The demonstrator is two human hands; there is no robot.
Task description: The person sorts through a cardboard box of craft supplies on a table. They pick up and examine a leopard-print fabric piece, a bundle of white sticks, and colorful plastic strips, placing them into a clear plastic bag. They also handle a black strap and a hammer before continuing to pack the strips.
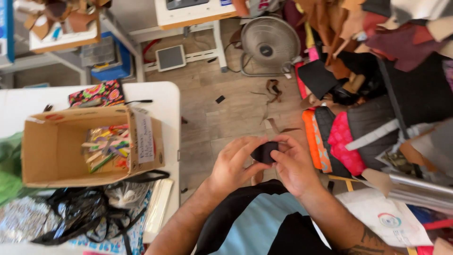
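Both my hands meet at the middle of the head view, above my lap. My left hand and my right hand pinch a small black piece of material between fingers and thumbs. The piece looks folded; its far side is hidden by my fingers. Below them is my black and light blue shirt.
A white table at left carries an open cardboard box of colourful packets, a black plastic bag and a floral pouch. A floor fan stands ahead. Piled leather and fabric scraps fill the right side.
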